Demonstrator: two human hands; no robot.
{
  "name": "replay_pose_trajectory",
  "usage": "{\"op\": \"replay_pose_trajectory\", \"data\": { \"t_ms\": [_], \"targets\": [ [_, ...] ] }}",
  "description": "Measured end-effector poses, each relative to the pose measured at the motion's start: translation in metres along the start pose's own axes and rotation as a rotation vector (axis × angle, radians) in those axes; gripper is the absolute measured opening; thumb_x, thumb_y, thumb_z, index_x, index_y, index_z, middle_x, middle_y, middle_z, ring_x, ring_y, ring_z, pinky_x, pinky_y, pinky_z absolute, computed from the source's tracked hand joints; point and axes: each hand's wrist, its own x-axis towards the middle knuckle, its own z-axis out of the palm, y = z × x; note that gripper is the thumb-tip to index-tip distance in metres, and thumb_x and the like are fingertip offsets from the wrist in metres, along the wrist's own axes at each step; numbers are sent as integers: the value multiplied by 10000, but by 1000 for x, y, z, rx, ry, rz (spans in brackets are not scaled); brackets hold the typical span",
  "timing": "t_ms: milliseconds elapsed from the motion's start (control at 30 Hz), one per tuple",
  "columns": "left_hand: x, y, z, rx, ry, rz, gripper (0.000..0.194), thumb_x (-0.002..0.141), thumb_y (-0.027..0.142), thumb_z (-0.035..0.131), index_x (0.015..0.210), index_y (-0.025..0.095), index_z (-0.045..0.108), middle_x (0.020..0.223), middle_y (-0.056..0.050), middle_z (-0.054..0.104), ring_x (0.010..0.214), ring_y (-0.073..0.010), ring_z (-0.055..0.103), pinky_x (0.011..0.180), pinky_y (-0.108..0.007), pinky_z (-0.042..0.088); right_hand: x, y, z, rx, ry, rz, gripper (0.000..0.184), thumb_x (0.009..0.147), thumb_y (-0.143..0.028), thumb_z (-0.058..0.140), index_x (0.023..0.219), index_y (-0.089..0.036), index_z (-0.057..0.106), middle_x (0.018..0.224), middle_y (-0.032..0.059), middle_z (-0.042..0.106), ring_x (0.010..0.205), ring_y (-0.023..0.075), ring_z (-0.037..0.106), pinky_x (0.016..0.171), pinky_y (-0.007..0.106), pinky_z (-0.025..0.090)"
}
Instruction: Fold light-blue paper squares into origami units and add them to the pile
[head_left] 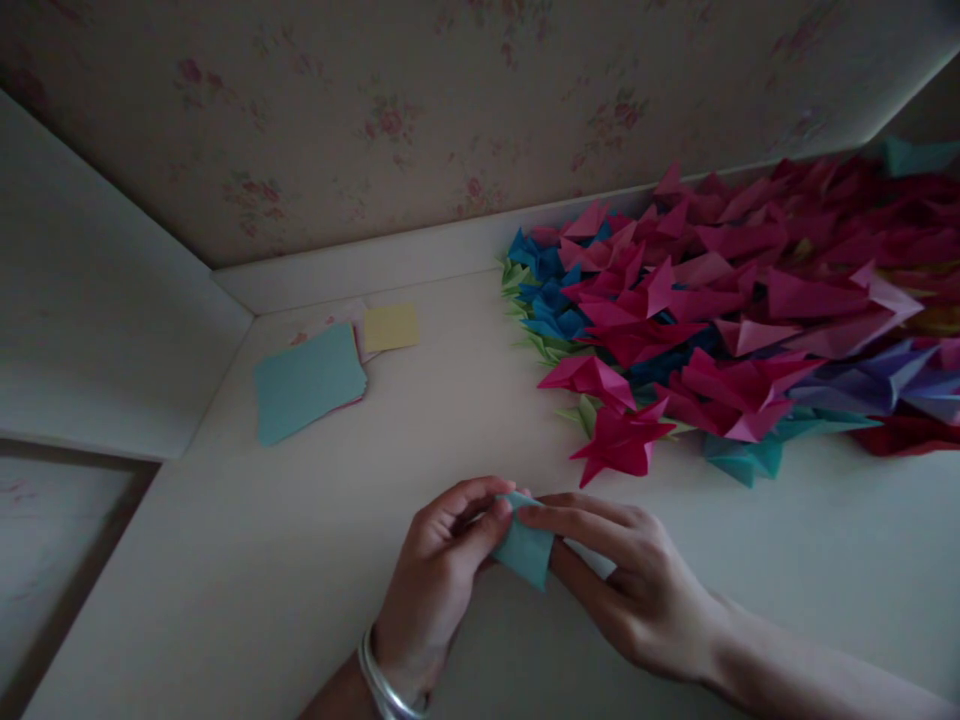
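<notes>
Between my two hands is a small folded piece of light blue origami paper [527,552], held just above the white table. My left hand [450,550], with a silver bangle at the wrist, pinches its upper left edge between thumb and fingers. From the other side my right hand [630,570] grips the paper, index finger on the top corner and other fingers along the right edge. The fingers partly cover the folds. Beyond my hands lies a large heap of folded paper figures [720,290] in pink, blue, green, purple and teal. A pink folded figure [622,440] is nearest my right hand.
A stack of light blue paper sheets [311,385] rests at the left of the white table [187,590], with a small yellow paper square [390,327] beside it. Floral wallpaper [390,120] covers the wall behind. A white panel [97,280] stands at the left.
</notes>
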Motion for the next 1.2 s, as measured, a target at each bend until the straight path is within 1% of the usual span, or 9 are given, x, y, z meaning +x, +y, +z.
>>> {"op": "replay_pose_trajectory", "data": {
  "t_ms": [133,267,367,467,633,767,900,1067,1200],
  "targets": [
    [-1,2,-2,177,61,90,87,818,214,767,902,192,771,853,-30,802,792,-142,709,702,-183,532,1,-2,-1,25,-50,-5,393,862,-10,519,1151,-203,704,972,99,757,844,190,732,730,281,591],
    [-6,6,-2,346,43,208,255,874,297,721,1113,211,700,930,-40,792,828,-152,712,724,-209,545,4,-3,-4,39,-31,93,316,842,-28,552,1020,-196,750,879,55,783,741,153,738,657,215,566],
    [-9,6,-1,295,-26,165,443,866,330,732,1271,224,589,996,-39,760,841,-153,697,730,-222,547,5,-2,-6,-1,14,205,271,837,-62,563,955,-189,772,801,36,791,645,145,726,581,203,545],
    [-9,4,-2,214,-81,84,540,834,312,770,1310,195,544,1002,-47,738,831,-153,674,710,-223,541,5,0,-5,-43,57,244,250,848,-84,579,961,-192,774,765,33,792,600,146,716,530,202,529],
    [-4,3,-2,118,-61,38,439,787,247,812,1172,165,618,916,-35,741,803,-154,652,686,-221,530,4,2,-1,30,18,70,313,883,-35,557,1072,-217,728,938,58,771,802,165,730,691,239,567],
    [0,5,-1,93,-77,52,304,767,266,825,1009,156,679,818,-17,720,751,-149,634,668,-218,505,3,1,0,45,-43,18,358,883,-17,557,1153,-214,687,984,73,730,849,172,696,713,266,552],
    [0,3,1,120,-97,68,266,778,316,809,938,148,680,822,-35,720,764,-171,649,678,-235,507,2,-1,-3,73,-65,113,293,907,-68,566,1127,-204,703,905,60,725,767,164,681,648,260,533],
    [-7,3,2,185,-7,139,370,833,303,768,1148,226,588,919,-16,739,777,-142,663,672,-204,517,2,1,-5,130,5,290,190,894,-132,619,973,-214,771,801,36,773,691,163,717,606,238,549],
    [-11,5,1,192,-95,165,226,876,296,726,1072,236,631,900,7,712,770,-112,647,706,-180,509,5,2,-8,259,94,356,151,891,-186,644,944,-192,785,759,54,784,652,178,739,576,244,588]
  ]
}}
